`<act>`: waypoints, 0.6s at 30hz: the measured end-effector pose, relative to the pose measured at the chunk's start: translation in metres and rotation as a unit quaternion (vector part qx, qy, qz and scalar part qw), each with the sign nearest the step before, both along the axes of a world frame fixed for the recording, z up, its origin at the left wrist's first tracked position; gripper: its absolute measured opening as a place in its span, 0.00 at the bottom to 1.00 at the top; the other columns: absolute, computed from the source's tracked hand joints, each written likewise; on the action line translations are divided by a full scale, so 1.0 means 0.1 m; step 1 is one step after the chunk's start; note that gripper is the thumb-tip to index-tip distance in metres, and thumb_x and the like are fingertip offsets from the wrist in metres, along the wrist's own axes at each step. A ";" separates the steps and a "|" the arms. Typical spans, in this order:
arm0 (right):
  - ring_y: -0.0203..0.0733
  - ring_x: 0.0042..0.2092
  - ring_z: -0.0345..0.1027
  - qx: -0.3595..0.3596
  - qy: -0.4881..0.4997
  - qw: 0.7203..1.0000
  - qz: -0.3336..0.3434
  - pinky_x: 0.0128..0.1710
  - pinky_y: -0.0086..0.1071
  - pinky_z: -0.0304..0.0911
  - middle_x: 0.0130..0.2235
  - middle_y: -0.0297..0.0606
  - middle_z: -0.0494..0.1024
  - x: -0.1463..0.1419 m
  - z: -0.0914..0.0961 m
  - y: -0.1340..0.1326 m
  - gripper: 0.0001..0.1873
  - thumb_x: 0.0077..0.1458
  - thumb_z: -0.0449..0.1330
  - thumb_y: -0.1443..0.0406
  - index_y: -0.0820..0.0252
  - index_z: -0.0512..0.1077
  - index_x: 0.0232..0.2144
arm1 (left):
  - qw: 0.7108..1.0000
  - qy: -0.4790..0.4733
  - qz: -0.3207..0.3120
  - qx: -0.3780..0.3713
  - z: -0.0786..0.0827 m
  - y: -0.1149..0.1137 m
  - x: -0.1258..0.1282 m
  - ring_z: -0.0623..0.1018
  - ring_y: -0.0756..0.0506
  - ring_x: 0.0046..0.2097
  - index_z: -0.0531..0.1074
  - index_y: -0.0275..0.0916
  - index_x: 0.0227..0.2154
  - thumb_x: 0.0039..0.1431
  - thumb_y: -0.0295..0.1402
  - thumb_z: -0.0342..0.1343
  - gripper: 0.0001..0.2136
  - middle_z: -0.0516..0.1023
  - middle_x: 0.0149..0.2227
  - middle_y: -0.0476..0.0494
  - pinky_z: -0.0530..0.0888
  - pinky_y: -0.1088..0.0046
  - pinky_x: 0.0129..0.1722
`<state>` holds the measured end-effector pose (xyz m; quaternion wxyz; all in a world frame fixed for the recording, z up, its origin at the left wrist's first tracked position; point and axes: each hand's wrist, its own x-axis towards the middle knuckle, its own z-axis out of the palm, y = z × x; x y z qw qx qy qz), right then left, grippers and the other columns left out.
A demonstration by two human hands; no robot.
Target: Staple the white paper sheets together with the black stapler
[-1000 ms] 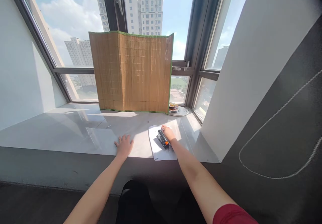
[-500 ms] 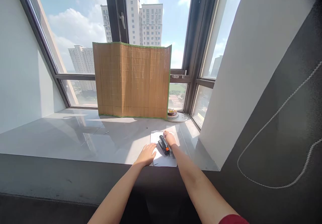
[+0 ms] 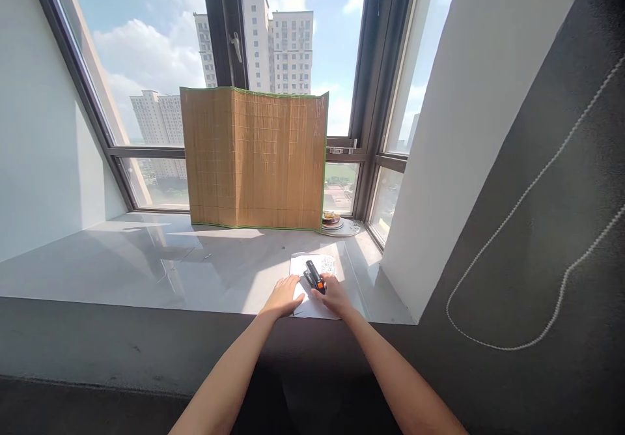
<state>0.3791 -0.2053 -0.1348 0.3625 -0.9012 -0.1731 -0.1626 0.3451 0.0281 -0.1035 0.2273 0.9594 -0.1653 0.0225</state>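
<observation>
A white sheet of paper (image 3: 326, 262) lies on the grey window sill (image 3: 146, 272) near its front edge. On the paper rests a black stapler (image 3: 314, 274) with an orange end. My left hand (image 3: 284, 295) lies flat on the paper's left part, fingers stretched out. My right hand (image 3: 334, 296) rests on the paper just behind the stapler's orange end, fingers curled and touching it; whether it grips the stapler does not show.
A folded bamboo mat (image 3: 254, 158) with green edging stands upright against the window. A small stack of plates (image 3: 336, 222) sits to its right in the corner. A white wall (image 3: 454, 129) closes the right side, with a bead chain (image 3: 527, 259) hanging beyond it.
My left hand slid right from the bare sill onto the paper. My right hand drew back from the stapler's far end to its near orange end.
</observation>
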 end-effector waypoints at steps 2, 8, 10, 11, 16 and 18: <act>0.52 0.47 0.76 0.018 0.011 1.000 -0.007 0.50 0.40 0.69 0.44 0.45 0.83 0.03 0.02 -0.07 0.11 0.56 0.65 0.61 0.57 0.79 0.41 | 1.000 -0.004 -0.001 -0.012 0.02 0.01 -0.01 0.65 0.31 0.76 0.69 0.43 0.71 0.67 0.44 0.53 0.30 0.67 0.75 0.34 0.53 0.48 0.79; 0.54 0.52 0.79 0.114 0.060 0.991 -0.018 0.58 0.45 0.71 0.50 0.45 0.86 0.12 0.06 -0.25 0.20 0.52 0.63 0.70 0.55 0.82 0.48 | 0.999 -0.002 0.019 -0.028 0.03 0.03 -0.02 0.70 0.29 0.71 0.69 0.42 0.69 0.66 0.46 0.57 0.31 0.72 0.70 0.33 0.65 0.51 0.73; 0.53 0.53 0.79 0.141 0.070 0.987 -0.010 0.59 0.46 0.70 0.51 0.44 0.86 0.11 0.07 -0.25 0.22 0.52 0.63 0.69 0.55 0.82 0.50 | 1.000 -0.002 0.014 -0.026 0.05 0.03 -0.02 0.70 0.30 0.71 0.69 0.41 0.69 0.66 0.45 0.57 0.30 0.71 0.71 0.33 0.64 0.52 0.73; 0.53 0.52 0.79 0.155 0.068 0.985 -0.008 0.58 0.45 0.71 0.51 0.44 0.86 0.11 0.07 -0.25 0.23 0.52 0.64 0.67 0.55 0.82 0.52 | 1.000 -0.001 0.014 -0.026 0.06 0.03 -0.02 0.70 0.30 0.71 0.68 0.41 0.69 0.66 0.45 0.57 0.30 0.71 0.71 0.33 0.64 0.52 0.73; 0.48 0.42 0.76 0.265 0.028 0.959 -0.096 0.46 0.40 0.71 0.41 0.43 0.84 0.08 0.08 -0.32 0.27 0.60 0.60 0.45 0.58 0.86 0.43 | 0.998 0.023 0.024 -0.044 0.09 0.02 -0.04 0.69 0.31 0.72 0.65 0.41 0.70 0.67 0.46 0.59 0.32 0.69 0.73 0.33 0.65 0.54 0.71; 0.44 0.33 0.71 0.312 0.049 0.941 -0.122 0.39 0.36 0.67 0.30 0.38 0.78 0.07 0.09 -0.35 0.33 0.62 0.54 0.40 0.59 0.86 0.35 | 0.997 0.029 0.023 -0.060 0.08 0.04 -0.04 0.68 0.31 0.73 0.64 0.40 0.71 0.67 0.46 0.60 0.33 0.67 0.74 0.32 0.64 0.55 0.72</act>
